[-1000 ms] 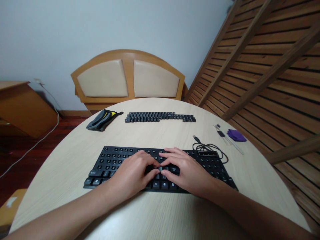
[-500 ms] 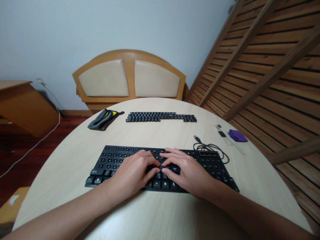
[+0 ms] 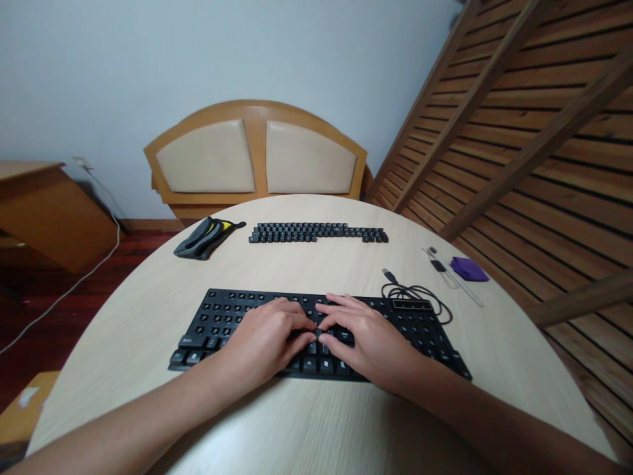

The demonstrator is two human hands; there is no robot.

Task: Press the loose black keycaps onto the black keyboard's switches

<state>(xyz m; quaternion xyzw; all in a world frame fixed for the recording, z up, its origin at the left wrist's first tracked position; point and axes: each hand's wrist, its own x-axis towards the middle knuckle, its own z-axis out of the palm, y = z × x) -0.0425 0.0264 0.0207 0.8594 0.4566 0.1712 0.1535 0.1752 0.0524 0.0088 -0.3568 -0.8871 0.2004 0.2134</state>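
A black keyboard (image 3: 326, 373) lies flat in front of me. Its lower rows carry keycaps, while many places in its upper rows and right side show bare sockets. My left hand (image 3: 271, 333) rests over the middle of it, thumb and index finger drawn together at a small black keycap (image 3: 319, 335). From the other side, my right hand (image 3: 363, 333) meets the same keycap with thumb and index finger, its other fingers stretched over the board. The fingertips cover most of that keycap, and whether it is fully seated cannot be seen.
Loose keycaps (image 3: 287, 232) stand in rows at the table's (image 3: 346, 422) far side. A dark pouch with yellow trim (image 3: 202, 241) lies to their left. At the right are a coiled USB cable (image 3: 410, 292), a purple cloth (image 3: 469, 269) and a thin wire tool (image 3: 448, 272).
Both hands stay at the same keycap, with barely any finger movement. The whole view shifts very slightly.
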